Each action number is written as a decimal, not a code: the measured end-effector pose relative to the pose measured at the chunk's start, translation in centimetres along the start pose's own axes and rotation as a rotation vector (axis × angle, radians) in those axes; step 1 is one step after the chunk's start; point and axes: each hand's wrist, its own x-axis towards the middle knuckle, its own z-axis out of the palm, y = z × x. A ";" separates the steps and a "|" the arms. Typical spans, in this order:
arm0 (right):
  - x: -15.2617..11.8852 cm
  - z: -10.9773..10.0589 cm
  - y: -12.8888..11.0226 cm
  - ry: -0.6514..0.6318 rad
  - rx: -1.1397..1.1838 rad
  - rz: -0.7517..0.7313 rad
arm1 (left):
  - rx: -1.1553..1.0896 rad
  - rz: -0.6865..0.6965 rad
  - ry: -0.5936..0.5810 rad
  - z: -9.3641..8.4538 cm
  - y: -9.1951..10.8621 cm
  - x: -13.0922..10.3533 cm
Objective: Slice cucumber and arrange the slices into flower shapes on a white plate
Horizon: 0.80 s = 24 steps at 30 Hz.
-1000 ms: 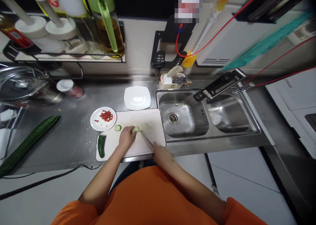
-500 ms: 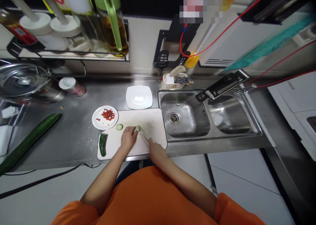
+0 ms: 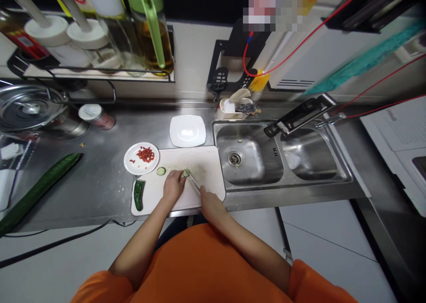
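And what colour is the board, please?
The board is off-white; the head view shows it.

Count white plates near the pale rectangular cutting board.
2: a round white plate bearing small red pieces, at the far left corner of the cutting board; a squarish white plate just beyond it.

cucumber slice [image 3: 186,173]: pale face, dark green rim, at middle of cutting board [image 3: 211,172] | knife [image 3: 195,182]: slanted, tip at slice

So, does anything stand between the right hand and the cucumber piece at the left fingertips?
Only the knife that the right hand holds: its blade points over the cutting board to the cucumber piece. The left hand is on the piece's other side; nothing else visible stands between.
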 end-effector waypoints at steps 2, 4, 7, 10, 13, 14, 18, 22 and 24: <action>0.0 -0.2 -0.1 -0.007 0.005 0.011 | -0.003 0.008 0.007 0.0 0.0 0.0; 0.0 -0.5 -0.3 -0.015 0.015 0.015 | -0.007 0.026 0.025 0.1 -0.1 0.0; 0.1 -0.6 -0.5 -0.028 0.034 0.020 | -0.014 0.053 0.054 0.2 -0.2 0.1; 0.3 -0.5 -0.6 -0.012 0.055 0.014 | -0.016 0.060 0.063 0.4 -0.4 0.1; 0.5 -0.3 -0.5 -0.009 0.085 0.010 | -0.014 0.040 0.060 0.3 -0.3 0.2; 0.5 -0.2 -0.4 -0.013 0.092 0.006 | -0.014 0.029 0.058 0.2 -0.2 0.2; -0.2 0.1 0.2 -0.013 0.071 -0.012 | -0.027 -0.014 0.041 -0.2 0.5 0.3; -1.3 0.3 0.9 -0.040 0.045 0.016 | -0.023 -0.068 0.024 -0.4 1.0 0.7; -1.6 0.4 1.2 -0.054 0.057 0.039 | -0.018 -0.091 0.015 -0.5 1.3 0.9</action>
